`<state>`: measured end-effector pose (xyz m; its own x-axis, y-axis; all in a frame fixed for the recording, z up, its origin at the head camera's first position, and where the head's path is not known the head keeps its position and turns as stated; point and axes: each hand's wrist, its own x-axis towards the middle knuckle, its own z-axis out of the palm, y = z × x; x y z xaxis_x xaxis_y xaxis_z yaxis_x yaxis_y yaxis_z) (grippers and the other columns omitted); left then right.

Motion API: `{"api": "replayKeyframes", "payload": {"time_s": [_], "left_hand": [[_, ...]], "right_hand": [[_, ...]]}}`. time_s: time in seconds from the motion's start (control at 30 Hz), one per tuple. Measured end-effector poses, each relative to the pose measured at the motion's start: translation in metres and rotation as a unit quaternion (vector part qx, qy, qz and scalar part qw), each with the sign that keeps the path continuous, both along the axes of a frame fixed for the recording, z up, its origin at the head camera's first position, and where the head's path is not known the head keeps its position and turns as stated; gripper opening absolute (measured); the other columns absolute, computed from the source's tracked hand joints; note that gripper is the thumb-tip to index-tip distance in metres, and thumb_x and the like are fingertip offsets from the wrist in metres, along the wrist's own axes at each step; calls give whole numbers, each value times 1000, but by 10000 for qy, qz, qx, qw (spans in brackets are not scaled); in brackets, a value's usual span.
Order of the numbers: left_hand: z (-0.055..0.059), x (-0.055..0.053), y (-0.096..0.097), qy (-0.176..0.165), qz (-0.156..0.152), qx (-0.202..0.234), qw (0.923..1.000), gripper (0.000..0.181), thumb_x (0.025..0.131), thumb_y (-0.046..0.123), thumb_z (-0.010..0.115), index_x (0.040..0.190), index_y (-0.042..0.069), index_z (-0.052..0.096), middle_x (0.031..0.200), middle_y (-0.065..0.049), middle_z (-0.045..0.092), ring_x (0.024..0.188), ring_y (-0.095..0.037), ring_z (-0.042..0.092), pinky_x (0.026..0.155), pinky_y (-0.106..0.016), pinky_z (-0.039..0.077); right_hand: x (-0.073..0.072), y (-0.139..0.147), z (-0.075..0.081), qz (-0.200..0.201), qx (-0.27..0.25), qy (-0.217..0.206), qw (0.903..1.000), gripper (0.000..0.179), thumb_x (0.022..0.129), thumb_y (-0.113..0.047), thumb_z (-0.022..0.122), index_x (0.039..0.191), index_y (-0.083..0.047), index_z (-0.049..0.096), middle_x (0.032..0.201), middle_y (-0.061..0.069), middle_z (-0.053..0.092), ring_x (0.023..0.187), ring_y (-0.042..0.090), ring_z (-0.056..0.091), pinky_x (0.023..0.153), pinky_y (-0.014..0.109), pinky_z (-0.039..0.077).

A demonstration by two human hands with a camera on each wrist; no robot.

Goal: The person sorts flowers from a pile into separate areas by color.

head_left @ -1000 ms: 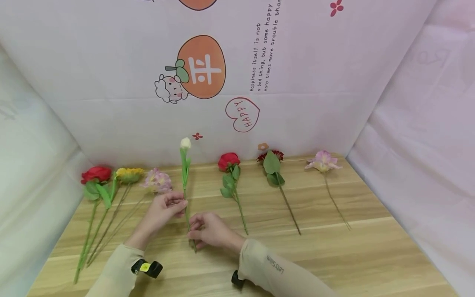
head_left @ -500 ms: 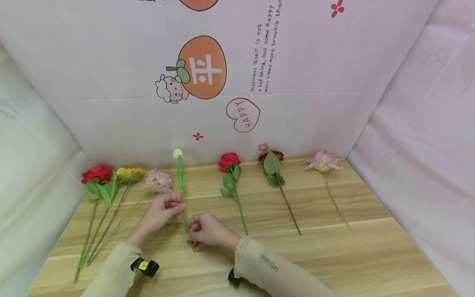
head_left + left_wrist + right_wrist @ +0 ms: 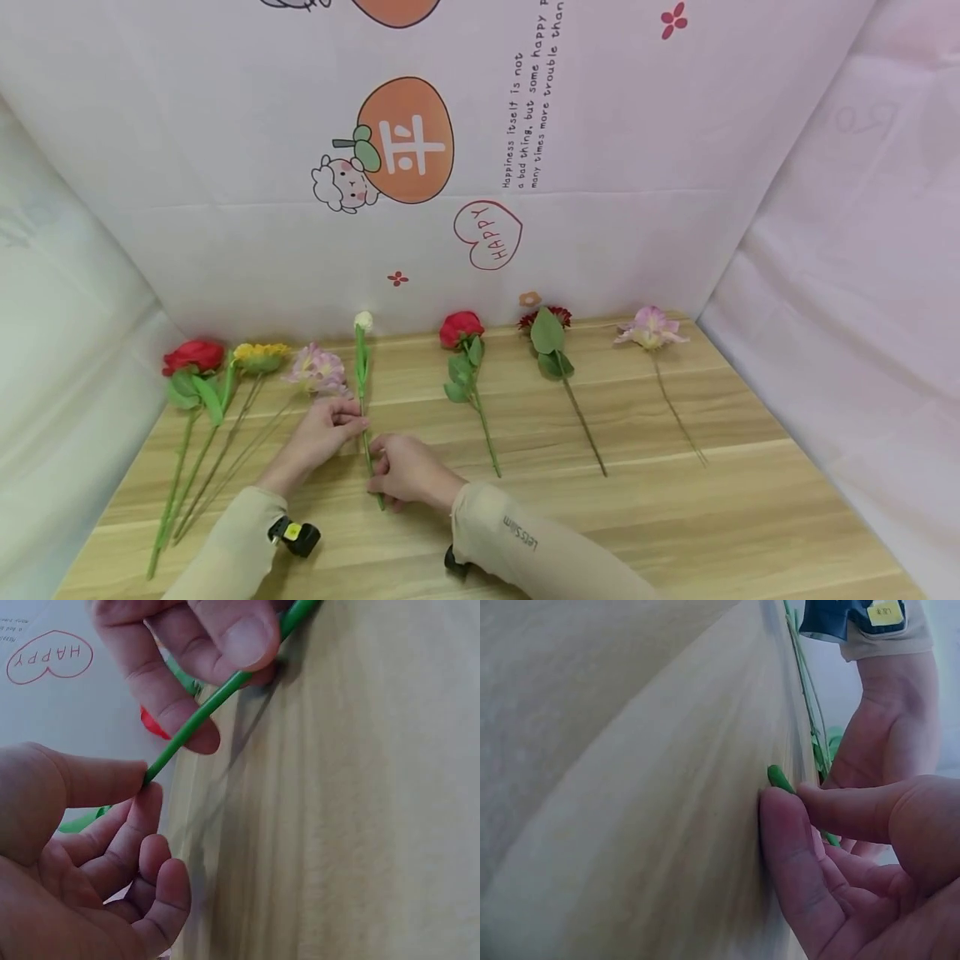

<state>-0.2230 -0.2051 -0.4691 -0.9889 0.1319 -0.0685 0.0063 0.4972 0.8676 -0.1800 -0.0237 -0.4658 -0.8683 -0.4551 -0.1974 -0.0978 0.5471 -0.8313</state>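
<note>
The left hand (image 3: pixel 322 429) and the right hand (image 3: pixel 408 473) are both grasping one white flower (image 3: pixel 362 367) — the left is pinching mid-stem below the leaves, the right is pinching close to the lower end. Two spaced holds are probably giving control over the angle of such a thin stem. The flower is lying lengthwise over the bench (image 3: pixel 675 517), its bloom pointing toward the back edge, between a pink flower (image 3: pixel 318 367) and a red rose (image 3: pixel 461 330); the other stems are pointing the same way, presumably so each bloom can be seen.

The head view is showing this whole row, but the left wrist view is revealing thumb meeting finger on the stem, and a shadow (image 3: pixel 251 739) falling apart from it, suggesting the stem is hanging slightly above the wood there. Only the right wrist view is clearly showing the stem's blunt tip (image 3: pixel 778 778) — it is poking just past the right thumb and finger
</note>
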Motion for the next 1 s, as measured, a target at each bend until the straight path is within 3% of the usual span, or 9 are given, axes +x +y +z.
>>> {"api": "replayKeyframes", "payload": {"time_s": [0.4,0.6,0.7,0.9,1.0], "left_hand": [[-3,-9,-8,-289,-573,-34,9979,21,95,3,67,107,-13,62,94,-15,71,84,-20,64,68,-24,51],[-11,-7,-10,-480,-389,-18,9981,28,91,1,71,111,-13,58,90,-13,66,78,-18,58,62,-23,49],[-13,-6,-11,-413,-378,-94,9984,31,90,1,71,112,-13,56,91,-13,63,80,-18,57,63,-23,49],[-10,-7,-8,-295,-205,-283,9990,35,91,3,72,116,-13,54,95,-14,61,84,-20,57,68,-25,49],[-9,-7,-6,-256,-144,-373,9989,37,91,5,72,119,-12,55,97,-14,62,87,-21,58,71,-28,50]], "right_hand": [[1,-4,3,296,731,485,9957,50,86,-10,82,131,-5,60,70,-9,57,42,10,57,40,20,46],[4,-6,-2,492,1092,511,9915,52,88,-16,81,134,-11,58,70,-9,56,42,8,56,45,19,45],[6,-6,-4,554,1175,557,9900,52,89,-17,81,135,-11,58,70,-10,56,42,7,56,46,19,45],[3,-5,-2,596,1103,691,9897,52,89,-18,80,136,-10,58,69,-10,56,41,6,55,50,17,45],[0,-3,0,491,888,507,9935,56,89,-15,81,139,-8,56,72,-8,56,43,8,56,48,19,47]]}}
